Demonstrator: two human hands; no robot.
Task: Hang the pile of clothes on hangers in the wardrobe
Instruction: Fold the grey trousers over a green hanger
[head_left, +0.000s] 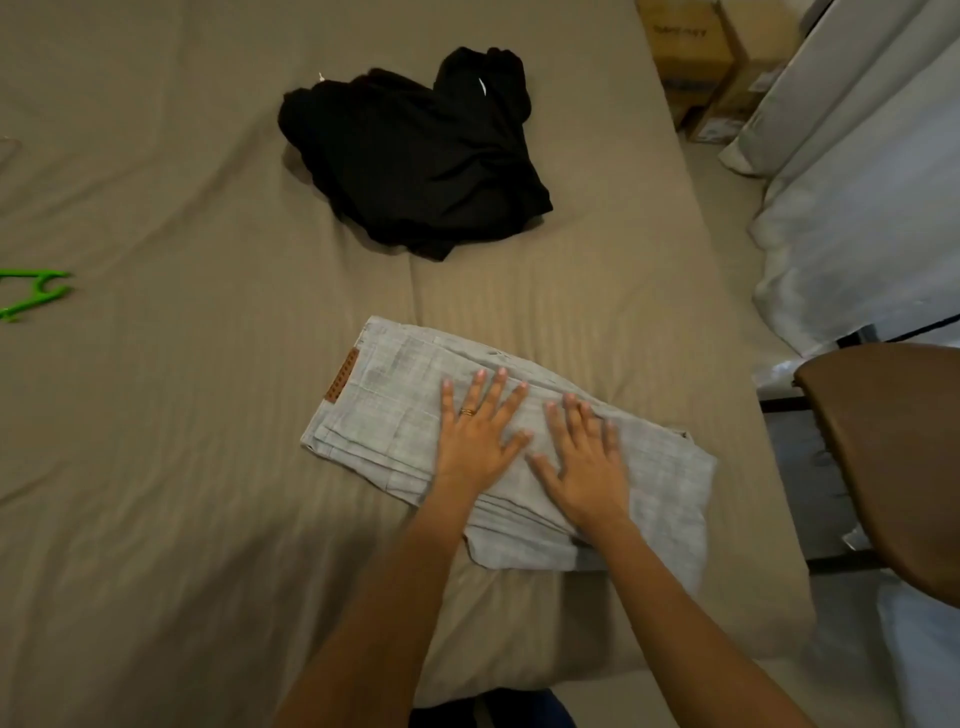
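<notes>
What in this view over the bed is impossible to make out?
All in the head view:
Green hanger: cut off by the left edge.
Black clothes: crumpled heap, garment count unclear.
Grey trousers: middle hidden under the left hand and right hand.
Cardboard box: print blurred.
Wardrobe: out of frame.

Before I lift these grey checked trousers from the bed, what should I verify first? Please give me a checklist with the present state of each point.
1. Hands on the garment: left hand and right hand lie flat on the grey checked trousers: ok.
2. Grip taken: fingers are straight, nothing pinched: not ok.
3. Trousers folded in a tidy stack: ok.
4. Hanger at hand: the green hanger lies at the far left of the bed, away from both hands: not ok.
5. Black clothes pile lies apart from the trousers: ok.
6. Wardrobe ready: not in view: cannot tell.
</notes>
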